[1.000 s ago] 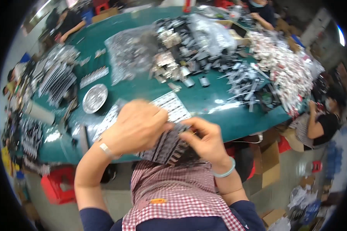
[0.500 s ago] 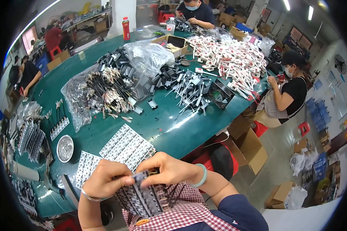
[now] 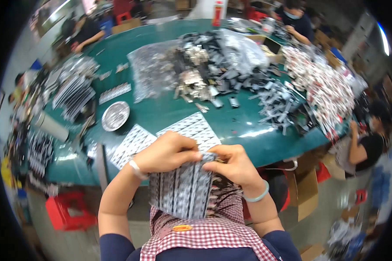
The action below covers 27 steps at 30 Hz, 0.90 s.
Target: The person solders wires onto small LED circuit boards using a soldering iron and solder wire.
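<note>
My left hand point(image 3: 172, 150) and my right hand point(image 3: 236, 165) meet at the upper edge of a grey, patterned circuit board panel point(image 3: 180, 193). Thumbs and fingers of both are closed on it. The panel hangs tilted over my checked apron, and dark wires with pale ends point(image 3: 222, 191) show along its right side. My fingertips cover the exact spot being gripped. Just beyond my hands, a white board panel with dark marks point(image 3: 196, 126) lies on the green table point(image 3: 161, 117). A second white panel point(image 3: 133, 145) lies beside it, left of my left hand.
A round metal bowl point(image 3: 116, 116) stands left of the panels, near stacked boards point(image 3: 74, 102). Wires, black parts and a plastic bag point(image 3: 246, 52) are heaped farther back. White parts point(image 3: 320, 91) pile up at right. Co-workers sit around the table; a red stool point(image 3: 70, 211) stands at left.
The view has swung, so the table and piles sit farther right and the stool at left shows. My hands still grip the panel's upper edge; the panel now faces me more fully.
</note>
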{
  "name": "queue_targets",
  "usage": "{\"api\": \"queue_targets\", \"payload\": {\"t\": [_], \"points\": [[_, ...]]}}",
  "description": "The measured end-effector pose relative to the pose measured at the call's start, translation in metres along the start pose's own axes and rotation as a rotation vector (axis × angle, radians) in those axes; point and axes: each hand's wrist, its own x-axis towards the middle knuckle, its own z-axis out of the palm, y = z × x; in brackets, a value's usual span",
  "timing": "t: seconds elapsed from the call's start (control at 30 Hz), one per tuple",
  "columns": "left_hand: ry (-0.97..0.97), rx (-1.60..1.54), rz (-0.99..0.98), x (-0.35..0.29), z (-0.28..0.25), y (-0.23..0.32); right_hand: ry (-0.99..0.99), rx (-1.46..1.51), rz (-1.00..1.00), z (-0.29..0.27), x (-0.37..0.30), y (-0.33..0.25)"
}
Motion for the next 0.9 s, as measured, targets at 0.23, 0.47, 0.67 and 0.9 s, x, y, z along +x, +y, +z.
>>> {"api": "queue_targets", "payload": {"t": [0.23,0.47,0.67,0.9], "points": [[-0.191,-0.289,0.149,-0.001,-0.002,-0.034,-0.063,0.069,0.152,0.002,0.001,-0.01],[-0.186,-0.187,-0.088,0.034,-0.016,-0.126,0.218,0.006,-0.007,-0.04,0.008,-0.046],[0.133,0.356,-0.017,0.042,-0.012,-0.108,0.124,-0.359,-0.136,-0.049,0.055,-0.1],[0.212,-0.649,-0.007,0.016,-0.033,-0.057,-0.08,-0.565,-0.329,-0.013,0.154,-0.103]]}}
